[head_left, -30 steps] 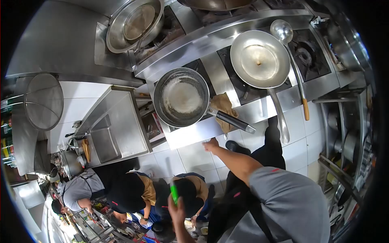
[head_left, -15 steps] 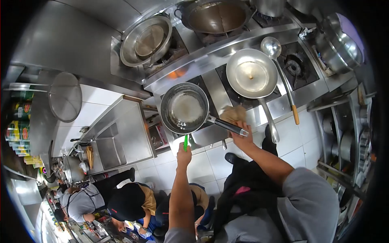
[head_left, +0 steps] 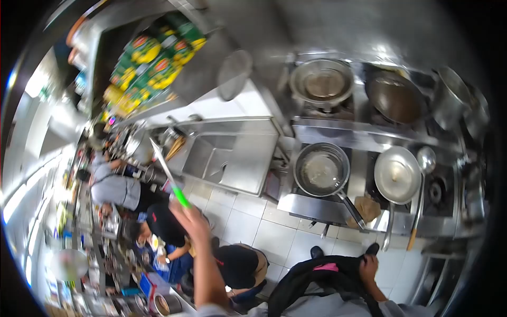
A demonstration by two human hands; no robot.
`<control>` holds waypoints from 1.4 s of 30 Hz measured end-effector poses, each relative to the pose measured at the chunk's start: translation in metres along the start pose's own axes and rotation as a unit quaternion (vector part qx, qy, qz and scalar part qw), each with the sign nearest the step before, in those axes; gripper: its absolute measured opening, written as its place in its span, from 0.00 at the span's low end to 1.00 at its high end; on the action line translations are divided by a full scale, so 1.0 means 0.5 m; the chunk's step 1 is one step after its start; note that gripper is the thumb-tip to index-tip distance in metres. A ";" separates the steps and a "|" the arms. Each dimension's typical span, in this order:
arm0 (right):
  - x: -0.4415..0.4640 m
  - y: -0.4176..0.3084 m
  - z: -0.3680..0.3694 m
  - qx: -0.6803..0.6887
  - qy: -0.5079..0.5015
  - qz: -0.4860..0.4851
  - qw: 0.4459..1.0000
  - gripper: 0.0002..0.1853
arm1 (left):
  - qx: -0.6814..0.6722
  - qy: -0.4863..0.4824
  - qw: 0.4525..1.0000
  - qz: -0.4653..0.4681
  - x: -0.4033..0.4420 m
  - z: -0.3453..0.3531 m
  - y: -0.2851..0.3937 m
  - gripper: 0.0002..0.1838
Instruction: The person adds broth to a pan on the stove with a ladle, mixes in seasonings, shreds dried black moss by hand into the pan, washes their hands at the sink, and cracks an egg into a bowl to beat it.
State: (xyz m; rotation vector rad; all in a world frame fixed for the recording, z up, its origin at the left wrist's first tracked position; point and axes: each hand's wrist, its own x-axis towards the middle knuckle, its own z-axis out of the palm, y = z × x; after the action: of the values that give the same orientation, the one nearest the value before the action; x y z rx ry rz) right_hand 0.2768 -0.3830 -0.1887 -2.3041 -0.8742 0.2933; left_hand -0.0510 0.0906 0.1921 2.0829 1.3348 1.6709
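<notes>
My left hand (head_left: pixel 191 222) is raised at the left, closed around the green handle of a knife (head_left: pixel 168 171); its long pale blade points up and away, blurred by motion. My right hand (head_left: pixel 368 270) hangs low beside the black apron (head_left: pixel 296 280), its fingers loosely bent and nothing visible in them. On the stove, a dark frying pan (head_left: pixel 322 169) with a little liquid in it has its handle toward me. A brown cloth (head_left: pixel 368 208) lies by that handle. Right of it sits a silver pan (head_left: pixel 397 177), with a wooden-handled ladle (head_left: pixel 420 198) alongside.
A steel sink (head_left: pixel 211 158) stands left of the stove (head_left: pixel 311 203). Woks and pots, including a dark wok (head_left: pixel 396 98), line the back burners. A mesh strainer (head_left: pixel 235 74) hangs near shelved green cans (head_left: pixel 158 55). Several people, one in a grey shirt (head_left: pixel 113 182), work at the left.
The view has swung left. My left hand has moved from the dark pan's front edge toward the left with the knife. My right hand has left the cloth and pan handle and dropped beside me.
</notes>
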 end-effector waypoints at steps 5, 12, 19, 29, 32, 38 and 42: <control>-0.121 0.437 -0.028 -0.034 -0.189 0.335 0.923 0.13 | 0.205 -0.021 0.937 0.283 0.413 -0.013 0.161 0.19; 0.206 0.192 -0.063 0.166 -0.254 0.287 0.908 0.13 | 0.216 -0.220 0.932 0.191 0.587 0.234 0.242 0.25; 0.329 0.179 -0.104 0.213 -0.316 0.209 0.901 0.13 | 0.100 0.076 0.972 0.198 0.262 0.107 0.328 0.27; 0.381 0.235 -0.231 0.280 -0.328 0.164 0.887 0.13 | 0.130 -0.574 0.745 -0.315 -1.119 0.098 0.267 0.28; 0.357 0.259 -0.275 0.299 -0.318 0.161 0.885 0.13 | -0.038 -0.590 0.736 -0.330 -1.405 0.048 0.330 0.33; 0.253 0.329 -0.369 0.369 -0.273 0.177 0.871 0.13 | -0.012 -0.686 0.642 -0.342 -1.328 -0.039 0.476 0.25; 0.156 0.399 -0.430 0.466 -0.246 0.187 0.829 0.13 | -0.110 -0.537 0.822 -0.155 -1.227 0.039 0.523 0.16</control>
State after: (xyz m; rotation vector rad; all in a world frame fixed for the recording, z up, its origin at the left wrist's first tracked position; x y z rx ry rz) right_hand 0.5265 -0.5511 -0.1509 -1.4338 -0.3264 1.2281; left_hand 0.1171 -0.4904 -0.0900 1.9492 0.9103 0.2994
